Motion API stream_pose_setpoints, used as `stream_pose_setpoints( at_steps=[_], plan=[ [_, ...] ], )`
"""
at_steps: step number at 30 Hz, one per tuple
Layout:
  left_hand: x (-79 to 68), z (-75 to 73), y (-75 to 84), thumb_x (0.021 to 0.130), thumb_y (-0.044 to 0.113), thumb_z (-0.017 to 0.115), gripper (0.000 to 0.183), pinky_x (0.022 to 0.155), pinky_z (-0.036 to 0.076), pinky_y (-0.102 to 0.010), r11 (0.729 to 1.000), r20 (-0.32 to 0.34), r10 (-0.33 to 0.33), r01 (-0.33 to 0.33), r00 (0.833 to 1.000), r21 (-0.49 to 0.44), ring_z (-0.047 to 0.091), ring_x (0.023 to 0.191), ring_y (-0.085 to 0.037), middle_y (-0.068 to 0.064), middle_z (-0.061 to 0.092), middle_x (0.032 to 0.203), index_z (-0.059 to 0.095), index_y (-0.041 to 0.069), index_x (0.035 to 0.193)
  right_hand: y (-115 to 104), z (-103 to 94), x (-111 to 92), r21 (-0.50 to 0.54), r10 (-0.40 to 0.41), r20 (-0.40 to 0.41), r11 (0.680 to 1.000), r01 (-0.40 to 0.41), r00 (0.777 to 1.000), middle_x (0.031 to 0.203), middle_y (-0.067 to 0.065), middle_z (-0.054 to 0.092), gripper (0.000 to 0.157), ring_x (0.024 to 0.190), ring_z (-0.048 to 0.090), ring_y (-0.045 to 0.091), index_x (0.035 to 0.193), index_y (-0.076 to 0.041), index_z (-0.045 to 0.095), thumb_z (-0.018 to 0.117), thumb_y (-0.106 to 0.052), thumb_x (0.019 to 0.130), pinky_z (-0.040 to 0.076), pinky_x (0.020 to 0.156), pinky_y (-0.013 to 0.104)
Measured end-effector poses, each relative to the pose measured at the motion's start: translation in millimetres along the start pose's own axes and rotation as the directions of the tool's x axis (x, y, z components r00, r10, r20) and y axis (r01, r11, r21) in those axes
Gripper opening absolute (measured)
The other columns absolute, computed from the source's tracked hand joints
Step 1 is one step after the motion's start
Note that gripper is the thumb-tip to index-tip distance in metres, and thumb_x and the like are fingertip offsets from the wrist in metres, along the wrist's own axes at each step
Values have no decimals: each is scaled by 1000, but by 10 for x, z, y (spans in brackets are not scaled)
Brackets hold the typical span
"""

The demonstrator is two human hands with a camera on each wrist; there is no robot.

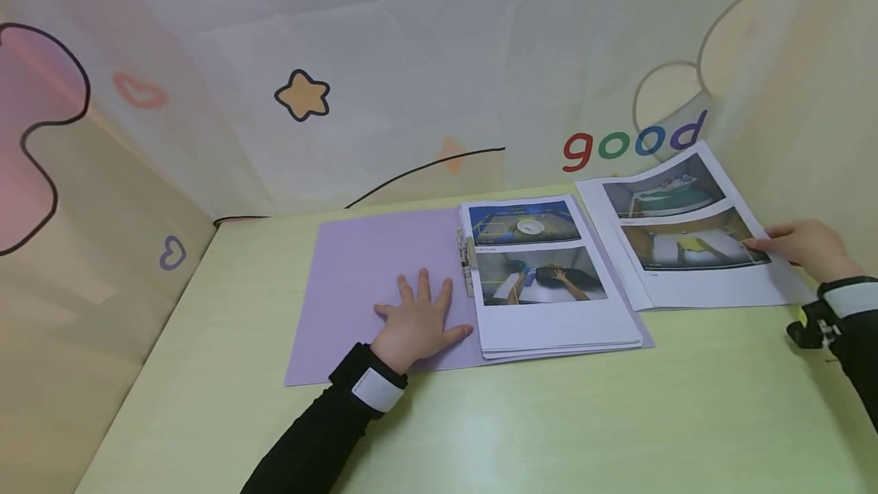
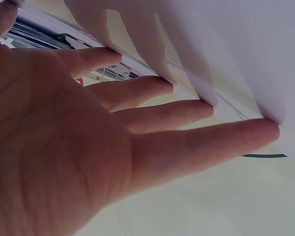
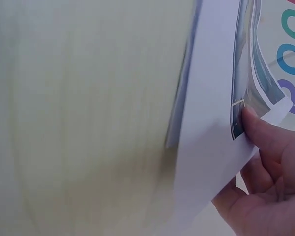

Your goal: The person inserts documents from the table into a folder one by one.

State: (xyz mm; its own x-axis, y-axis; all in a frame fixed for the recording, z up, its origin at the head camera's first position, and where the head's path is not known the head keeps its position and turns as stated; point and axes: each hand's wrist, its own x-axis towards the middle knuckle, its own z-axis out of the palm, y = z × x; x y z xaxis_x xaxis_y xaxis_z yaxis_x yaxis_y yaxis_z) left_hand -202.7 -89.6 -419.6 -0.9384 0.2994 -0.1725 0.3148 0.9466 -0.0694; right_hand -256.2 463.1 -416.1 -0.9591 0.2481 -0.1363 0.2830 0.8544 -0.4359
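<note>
Black fabric of the left sleeve [image 1: 302, 441] comes nearest the camera, a white band [image 1: 378, 390] at its cuff, above the pale yellow-green table [image 1: 583, 425]. Beyond it I record the bare left hand [image 1: 414, 326] laid on the left cover of a flat, light-purple folder [image 1: 357, 273]; fingers straight and spread, grip released. I place the folder near the table's far edge. Rightward, I observe a silver metal clip [image 1: 466, 261] at the left margin of a stack of white pages [image 1: 555, 326], its top page printed with two colour photographs. Further right, toward the table's far edge, I note white paper sheets [image 1: 693, 284], two photographs on the uppermost; whether they touch the folder I cannot tell. In the right wrist view they curve. At their right edge the bare right hand [image 1: 812, 248] pinches them, thumb on the printed face. I find a small black device [image 1: 812, 326] at the right wrist.
</note>
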Motion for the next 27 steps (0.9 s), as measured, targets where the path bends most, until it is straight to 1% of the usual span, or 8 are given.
stream_pose_setpoints(
  at_steps=[4,7,11,15,18,20,24,27],
  plan=[
    [-1,-2,5,86,72,40,85,76,33,-77,1000,1,-1,1,1000,-6,20,133,-56,-24,19,153,28,18,151,-13,18,-43,15,23,-18,1000,-22,1000,128,44,34,72,108,38,55,122,20,41,55,-44,92,39,81,55],
    [1,3,6,86,72,40,85,76,33,-77,1000,0,0,0,1000,-6,20,133,-56,-24,20,153,29,18,151,-32,33,-72,29,41,-36,999,-40,999,130,43,32,72,115,33,58,123,18,42,53,-46,92,35,88,58],
    [2,5,5,86,72,40,85,76,32,-77,1000,4,0,0,1000,-8,20,133,-56,-25,19,153,28,18,151,-54,46,-103,39,35,-92,999,-31,995,129,42,34,70,117,33,58,123,13,45,56,-48,90,34,86,55],
    [10,14,-1,87,72,40,85,76,32,-77,1000,8,-2,2,1000,-11,19,134,-56,-24,18,153,28,18,151,-88,40,-139,23,-19,-166,999,23,986,126,41,38,61,114,37,57,119,8,48,57,-45,91,34,80,50],
    [14,18,-5,87,71,40,84,76,32,-77,1000,10,-2,2,1000,-13,19,134,-55,-24,18,153,28,18,151,-123,41,-154,37,-26,-199,999,35,980,125,40,40,57,115,38,57,118,7,49,58,-43,92,33,79,48],
    [15,22,-7,87,71,40,84,77,32,-77,1000,15,0,0,1000,-15,19,134,-55,-25,18,153,27,18,151,-139,50,-158,59,-22,-220,998,36,975,124,39,42,57,115,38,56,118,8,50,58,-42,92,32,80,49],
    [11,19,-7,88,70,41,83,78,32,-76,1000,17,5,-5,1000,-14,19,134,-56,-25,19,153,28,17,151,-178,64,-170,112,12,-248,994,17,969,124,36,45,57,118,38,54,117,7,51,59,-43,91,31,86,52],
    [9,20,-9,88,69,41,82,78,32,-76,1000,14,8,-8,1000,-9,20,133,-56,-25,19,153,28,17,151,-200,70,-176,158,44,-252,987,-4,967,125,35,45,60,120,38,53,118,7,51,60,-45,89,31,87,54]
  ],
)
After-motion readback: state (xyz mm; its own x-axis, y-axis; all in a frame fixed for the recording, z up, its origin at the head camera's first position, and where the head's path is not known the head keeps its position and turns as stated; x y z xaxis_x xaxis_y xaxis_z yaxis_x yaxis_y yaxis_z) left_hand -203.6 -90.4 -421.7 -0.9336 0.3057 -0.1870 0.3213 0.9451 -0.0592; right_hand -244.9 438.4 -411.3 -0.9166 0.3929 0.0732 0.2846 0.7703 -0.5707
